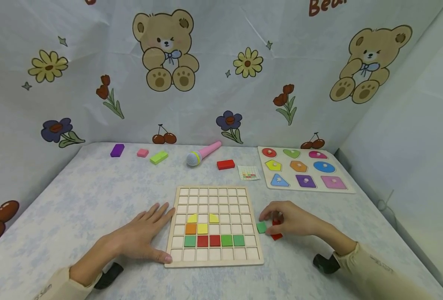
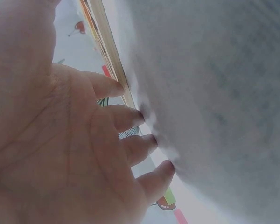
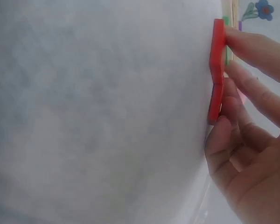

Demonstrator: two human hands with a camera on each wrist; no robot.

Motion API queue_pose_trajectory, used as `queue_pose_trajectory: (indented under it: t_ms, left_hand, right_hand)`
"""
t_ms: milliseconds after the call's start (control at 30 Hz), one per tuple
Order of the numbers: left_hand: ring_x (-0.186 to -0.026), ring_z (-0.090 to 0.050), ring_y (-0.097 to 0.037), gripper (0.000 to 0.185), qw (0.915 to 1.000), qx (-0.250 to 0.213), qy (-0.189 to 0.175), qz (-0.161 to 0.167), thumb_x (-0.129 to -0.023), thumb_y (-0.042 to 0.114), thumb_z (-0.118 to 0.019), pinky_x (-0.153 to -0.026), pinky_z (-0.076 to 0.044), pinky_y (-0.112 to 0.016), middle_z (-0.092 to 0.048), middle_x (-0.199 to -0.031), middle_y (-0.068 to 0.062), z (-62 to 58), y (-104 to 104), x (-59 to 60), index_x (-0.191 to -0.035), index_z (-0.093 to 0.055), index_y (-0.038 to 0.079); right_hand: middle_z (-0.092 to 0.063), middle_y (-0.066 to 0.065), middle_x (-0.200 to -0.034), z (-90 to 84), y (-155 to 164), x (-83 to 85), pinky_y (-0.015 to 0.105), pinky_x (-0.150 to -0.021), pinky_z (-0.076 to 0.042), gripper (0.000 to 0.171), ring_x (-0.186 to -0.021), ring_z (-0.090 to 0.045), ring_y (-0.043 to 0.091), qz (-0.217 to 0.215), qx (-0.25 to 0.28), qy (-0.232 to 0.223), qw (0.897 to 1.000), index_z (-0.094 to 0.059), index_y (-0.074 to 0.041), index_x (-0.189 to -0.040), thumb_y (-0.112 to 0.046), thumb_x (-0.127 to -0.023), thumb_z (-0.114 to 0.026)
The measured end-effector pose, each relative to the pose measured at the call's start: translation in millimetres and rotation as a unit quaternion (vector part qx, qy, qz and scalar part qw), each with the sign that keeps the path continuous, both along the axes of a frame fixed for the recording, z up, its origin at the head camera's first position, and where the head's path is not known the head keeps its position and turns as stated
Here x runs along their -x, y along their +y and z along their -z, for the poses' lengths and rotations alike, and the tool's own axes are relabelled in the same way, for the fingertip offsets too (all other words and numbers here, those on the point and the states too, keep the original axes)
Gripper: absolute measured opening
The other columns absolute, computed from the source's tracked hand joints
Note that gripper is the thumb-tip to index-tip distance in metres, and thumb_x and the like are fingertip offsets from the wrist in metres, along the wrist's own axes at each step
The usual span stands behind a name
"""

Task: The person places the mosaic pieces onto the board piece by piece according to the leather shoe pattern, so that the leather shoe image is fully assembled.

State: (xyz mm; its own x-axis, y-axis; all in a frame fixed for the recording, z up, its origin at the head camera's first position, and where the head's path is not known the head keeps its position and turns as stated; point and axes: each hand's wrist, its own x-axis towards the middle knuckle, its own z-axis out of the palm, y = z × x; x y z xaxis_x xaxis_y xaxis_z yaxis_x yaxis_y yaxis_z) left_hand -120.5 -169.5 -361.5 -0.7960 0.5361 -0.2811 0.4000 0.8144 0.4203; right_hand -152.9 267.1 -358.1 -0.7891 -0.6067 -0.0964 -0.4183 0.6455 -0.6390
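Note:
A wooden grid board (image 1: 214, 263) lies before me with several coloured tiles in its squares. My left hand (image 1: 140, 235) is spread along its left side, thumb on the lower left corner and fingertips near the edge. In the left wrist view its fingers (image 2: 123, 116) reach toward the board's wooden edge (image 2: 107, 37). Just right of the board, my right hand (image 1: 290, 218) pinches a green tile (image 1: 261, 227) between thumb and index finger. Red tiles (image 1: 277, 237) lie beneath this hand, partly hidden; the right wrist view shows two red pieces (image 3: 217, 51) end to end by the fingers.
At the back are a purple block (image 1: 117, 150), a pink block (image 1: 143, 153), a lime block (image 1: 158, 157), a toy microphone (image 1: 202, 154) and a red block (image 1: 226, 164). A small pattern card (image 1: 249, 173) lies beside a shape puzzle board (image 1: 307, 189) at the back right.

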Motion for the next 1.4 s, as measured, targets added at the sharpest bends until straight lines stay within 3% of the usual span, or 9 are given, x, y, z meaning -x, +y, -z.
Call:
queue_pose_trajectory:
  t_ms: [267,400,633,867,1100,1400]
  left_hand:
    - [-0.154,-0.001,-0.045,0.125,1.0,-0.002,0.001,0.001,-0.072,0.077,-0.069,-0.118,-0.01,-0.069,-0.006,-0.168,-0.018,-0.2,-0.1,-0.4,-0.162,-0.014,0.01]
    - [-0.154,-0.002,-0.045,0.125,1.0,-0.003,0.0,0.001,-0.072,0.077,-0.069,-0.118,-0.01,-0.069,-0.007,-0.168,-0.018,-0.6,-0.8,-1.2,-0.162,-0.014,0.009]
    - [-0.154,-0.002,-0.046,0.125,1.0,-0.001,-0.003,0.0,-0.072,0.077,-0.07,-0.117,-0.011,-0.069,-0.007,-0.168,-0.019,-1.9,-1.0,-1.6,-0.162,-0.015,0.009]
    - [-0.154,-0.002,-0.046,0.125,1.0,-0.003,-0.003,0.002,-0.073,0.077,-0.069,-0.117,-0.01,-0.07,-0.006,-0.168,-0.018,-1.6,-0.4,-1.5,-0.162,-0.014,0.01]
    - [-0.154,-0.001,-0.045,0.125,1.0,-0.001,0.003,0.002,-0.073,0.078,-0.068,-0.117,-0.01,-0.07,-0.006,-0.168,-0.018,-1.8,0.2,-0.6,-0.162,-0.013,0.01]
    - [-0.154,-0.002,-0.045,0.125,1.0,-0.001,0.001,0.003,-0.072,0.078,-0.068,-0.117,-0.01,-0.07,-0.006,-0.168,-0.018,0.3,0.5,0.1,-0.162,-0.013,0.011]
  right_hand:
    - [-0.066,-0.007,-0.086,-1.4,-2.6,7.0,0.021,-0.063,-0.049,0.021,-0.074,-0.058,0.014,-0.018,-0.037,0.027,0.999,-0.073,-0.02,-0.101,-0.028,-0.084,-0.082]
    - [-0.067,-0.01,-0.083,-5.6,-10.0,10.4,0.021,-0.061,-0.05,0.019,-0.07,-0.058,0.01,-0.035,-0.027,0.043,0.998,-0.074,-0.022,-0.101,-0.027,-0.085,-0.082]
    - [-0.073,-0.012,-0.1,-9.0,-58.3,10.2,0.025,-0.07,-0.055,0.018,-0.076,-0.061,0.003,-0.092,0.007,0.067,0.993,-0.075,-0.021,-0.108,-0.027,-0.091,-0.075]
    - [-0.075,-0.01,-0.098,-10.6,-105.1,4.5,0.017,-0.07,-0.053,0.019,-0.076,-0.06,-0.006,-0.151,-0.01,0.112,0.982,-0.08,-0.016,-0.108,-0.026,-0.092,-0.075]
    - [-0.074,-0.008,-0.098,-10.3,-122.3,0.3,0.012,-0.069,-0.05,0.015,-0.078,-0.058,-0.003,-0.136,-0.055,0.147,0.978,-0.082,-0.017,-0.103,-0.024,-0.091,-0.076]
    - [-0.063,-0.006,-0.107,-15.5,-123.4,-13.8,0.019,-0.072,-0.049,0.022,-0.09,-0.054,0.006,-0.121,-0.155,0.173,0.965,-0.079,-0.021,-0.112,-0.033,-0.096,-0.069]
